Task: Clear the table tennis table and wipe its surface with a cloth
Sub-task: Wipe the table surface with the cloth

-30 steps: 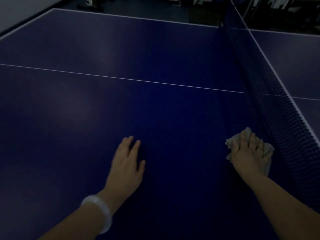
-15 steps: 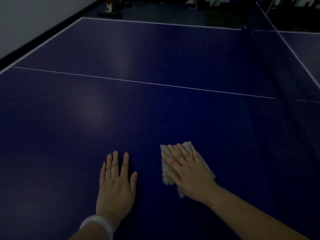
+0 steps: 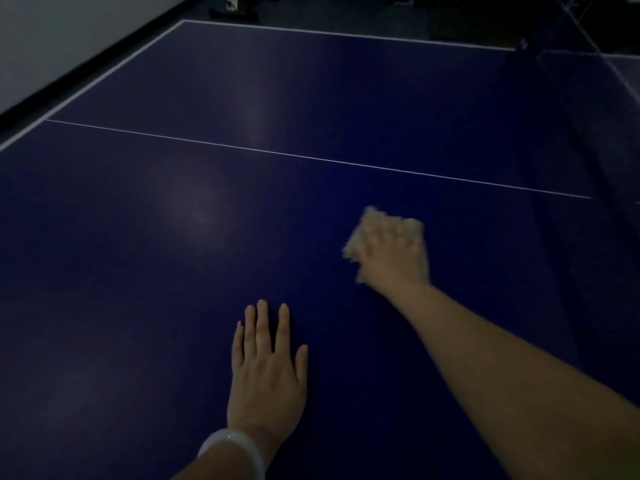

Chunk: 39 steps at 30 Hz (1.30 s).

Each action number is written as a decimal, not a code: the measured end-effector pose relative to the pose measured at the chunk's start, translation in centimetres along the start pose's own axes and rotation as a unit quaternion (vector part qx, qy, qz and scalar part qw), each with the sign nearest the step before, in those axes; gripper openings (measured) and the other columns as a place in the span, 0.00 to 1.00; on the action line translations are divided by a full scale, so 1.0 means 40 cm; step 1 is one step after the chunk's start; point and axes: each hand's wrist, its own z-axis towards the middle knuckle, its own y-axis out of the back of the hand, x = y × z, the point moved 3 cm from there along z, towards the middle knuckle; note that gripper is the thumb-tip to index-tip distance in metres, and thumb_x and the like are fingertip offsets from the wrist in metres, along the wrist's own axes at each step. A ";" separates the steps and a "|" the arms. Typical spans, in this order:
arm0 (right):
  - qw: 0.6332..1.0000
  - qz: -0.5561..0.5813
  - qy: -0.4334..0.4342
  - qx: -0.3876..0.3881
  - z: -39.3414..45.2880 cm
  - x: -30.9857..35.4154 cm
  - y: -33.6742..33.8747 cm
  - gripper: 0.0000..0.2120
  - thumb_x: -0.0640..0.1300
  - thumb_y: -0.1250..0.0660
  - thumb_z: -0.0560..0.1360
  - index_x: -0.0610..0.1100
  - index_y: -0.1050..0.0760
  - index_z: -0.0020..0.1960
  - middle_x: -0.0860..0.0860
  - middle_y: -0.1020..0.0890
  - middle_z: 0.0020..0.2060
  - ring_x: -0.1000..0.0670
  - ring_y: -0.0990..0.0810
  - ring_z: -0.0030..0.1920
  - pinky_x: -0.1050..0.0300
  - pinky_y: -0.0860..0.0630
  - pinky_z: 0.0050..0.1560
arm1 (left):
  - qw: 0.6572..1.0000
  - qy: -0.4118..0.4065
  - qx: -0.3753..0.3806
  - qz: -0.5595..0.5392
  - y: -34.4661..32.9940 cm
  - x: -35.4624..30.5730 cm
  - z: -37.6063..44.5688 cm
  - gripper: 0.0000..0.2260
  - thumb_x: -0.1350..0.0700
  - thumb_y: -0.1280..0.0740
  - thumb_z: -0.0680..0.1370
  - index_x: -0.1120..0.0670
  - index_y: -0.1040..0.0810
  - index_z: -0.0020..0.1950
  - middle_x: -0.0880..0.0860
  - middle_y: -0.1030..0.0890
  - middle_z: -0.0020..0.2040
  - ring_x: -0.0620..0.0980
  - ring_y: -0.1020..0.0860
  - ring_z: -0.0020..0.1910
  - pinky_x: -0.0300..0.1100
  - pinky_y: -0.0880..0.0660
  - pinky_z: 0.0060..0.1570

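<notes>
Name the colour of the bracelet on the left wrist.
White, slightly translucent bracelet, head view.

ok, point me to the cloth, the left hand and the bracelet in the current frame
cloth [image 3: 356,242], head view, on the blurred pale edge left of the right hand's fingers.
left hand [image 3: 266,379], head view, on the back of the hand lying flat on the table.
bracelet [image 3: 239,443], head view, on the pale band at the left wrist.

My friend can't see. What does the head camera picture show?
A right hand presses a blurred cloth on a dark blue table. The left hand lies flat nearby, a pale bracelet on its wrist.
</notes>
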 end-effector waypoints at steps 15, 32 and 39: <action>0.904 0.112 -0.411 0.013 -0.426 -0.298 -0.094 0.33 0.56 0.44 0.81 0.46 0.55 0.79 0.42 0.44 0.77 0.40 0.44 0.76 0.34 0.49 0.74 | 1.000 -0.004 -0.003 -0.010 0.005 -0.003 -0.002 0.30 0.40 0.68 0.78 0.51 0.63 0.78 0.58 0.61 0.79 0.54 0.65 0.77 0.52 0.64 0.76; 0.937 0.110 -0.330 0.008 -0.639 -0.327 -0.131 0.31 0.58 0.55 0.83 0.51 0.65 0.79 0.47 0.56 0.80 0.44 0.56 0.79 0.35 0.59 0.75 | 1.000 -0.003 -0.024 -0.010 -0.005 0.006 -0.003 0.28 0.42 0.59 0.81 0.51 0.55 0.80 0.59 0.54 0.79 0.55 0.57 0.78 0.51 0.60 0.76; 0.945 0.119 -0.303 0.040 -0.645 -0.311 -0.132 0.28 0.57 0.58 0.83 0.52 0.64 0.79 0.48 0.58 0.80 0.45 0.59 0.79 0.37 0.63 0.76 | 0.981 0.002 -0.003 -0.192 0.029 0.025 -0.028 0.27 0.49 0.39 0.81 0.54 0.42 0.78 0.56 0.49 0.79 0.53 0.53 0.78 0.51 0.54 0.77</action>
